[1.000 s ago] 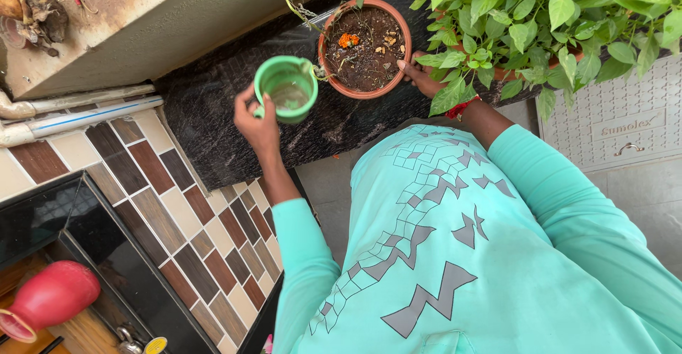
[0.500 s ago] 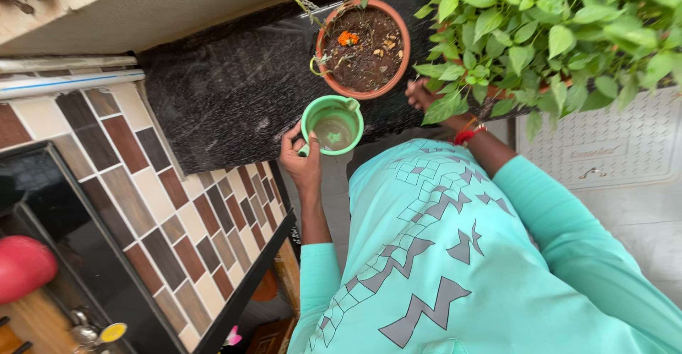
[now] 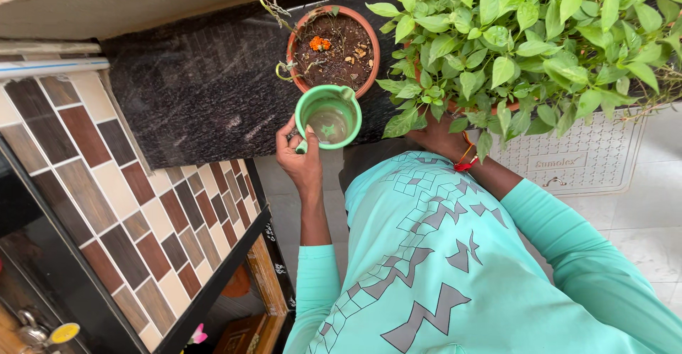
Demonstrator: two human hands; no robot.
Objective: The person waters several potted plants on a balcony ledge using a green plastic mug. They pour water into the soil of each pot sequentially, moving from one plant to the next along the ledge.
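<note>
Mug [image 3: 328, 117], green with a little water inside, held by its handle in the left hand [image 3: 301, 156] over the dark stone surface [image 3: 192, 91], just beside a terracotta pot [image 3: 334, 48]. Right hand [image 3: 440, 137] sits under the leafy plant [image 3: 526, 34]; its grip cannot be told.

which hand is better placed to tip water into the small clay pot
Left. The left hand already grips the green mug, right at the clay pot rim; the right hand is under the leafy plant.
</note>
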